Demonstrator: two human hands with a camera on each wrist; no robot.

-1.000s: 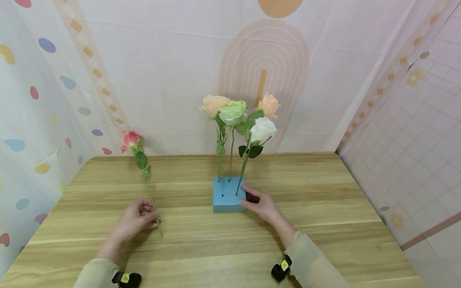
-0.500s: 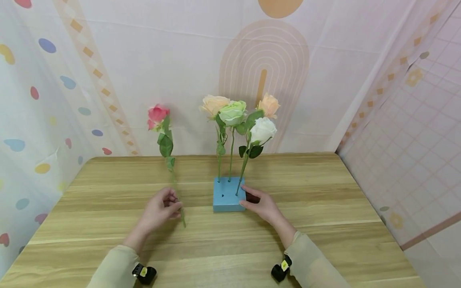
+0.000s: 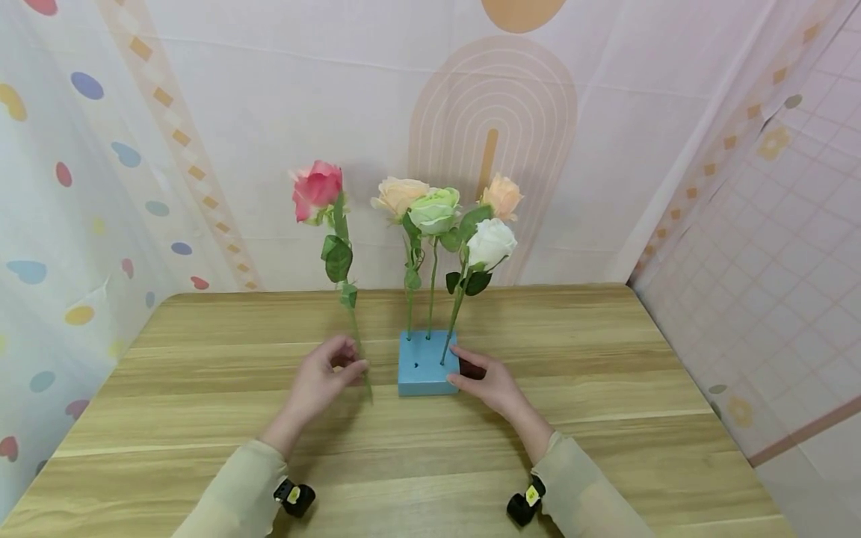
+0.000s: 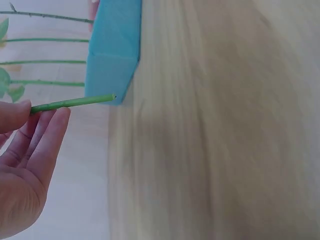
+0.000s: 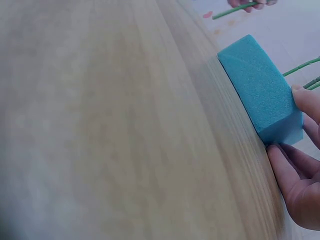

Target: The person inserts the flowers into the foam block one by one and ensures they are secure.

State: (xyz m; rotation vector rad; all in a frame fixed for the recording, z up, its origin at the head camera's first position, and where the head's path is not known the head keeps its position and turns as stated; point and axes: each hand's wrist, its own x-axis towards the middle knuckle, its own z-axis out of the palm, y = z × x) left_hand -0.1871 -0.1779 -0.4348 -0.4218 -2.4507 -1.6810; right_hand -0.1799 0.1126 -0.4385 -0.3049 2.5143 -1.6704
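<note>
My left hand (image 3: 324,379) pinches the lower stem of a pink rose (image 3: 318,190), held upright with a slight tilt, left of a blue foam block (image 3: 427,385). In the left wrist view the cut stem end (image 4: 107,98) pokes out past the fingertips, apart from the table. My right hand (image 3: 489,385) grips the block's right side, thumb at the front corner. Standing in the block are a peach rose (image 3: 400,196), a green rose (image 3: 435,211), a white rose (image 3: 492,243) and a second peach rose (image 3: 501,197), whose lower stem is hidden. A bare hole (image 3: 416,365) shows at its front left.
The block sits on a wood-grain table (image 3: 538,329). A patterned cloth backdrop (image 3: 303,97) hangs behind the table and along both sides. Black wrist cameras are strapped over the sleeves (image 3: 235,486).
My left hand has carried the pink rose rightward and a little away from me, closer to the block, and the stem has become more upright. The right hand and block have stayed put.
</note>
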